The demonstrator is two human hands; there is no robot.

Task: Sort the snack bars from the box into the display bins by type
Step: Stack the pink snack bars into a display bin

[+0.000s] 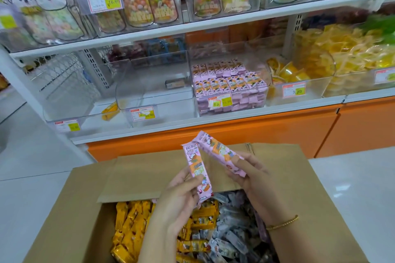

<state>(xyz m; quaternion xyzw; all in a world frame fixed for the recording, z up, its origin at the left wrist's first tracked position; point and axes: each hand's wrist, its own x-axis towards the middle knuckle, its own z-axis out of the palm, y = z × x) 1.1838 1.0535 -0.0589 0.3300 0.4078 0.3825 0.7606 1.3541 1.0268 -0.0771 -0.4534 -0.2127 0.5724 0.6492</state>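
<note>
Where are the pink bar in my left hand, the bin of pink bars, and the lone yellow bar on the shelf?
Pink bar [196, 165] in the left hand [179, 196], head view, middle of its wrapper.
Bin of pink bars [248, 103], head view, clear front wall.
Lone yellow bar [110, 110], head view, wrapper's middle.

A single wide-angle head-worn view looks forward and down, close over the left hand [181, 196] and right hand [252, 177]. Beneath the fingers [183, 176] lies the open cardboard box [64, 209]. Beyond the fingertips, facing the camera, stand the clear display bins [158, 100].

floor [30, 156] — pale glossy tile | shelving [149, 34] — white | base panels [277, 130] orange
</note>
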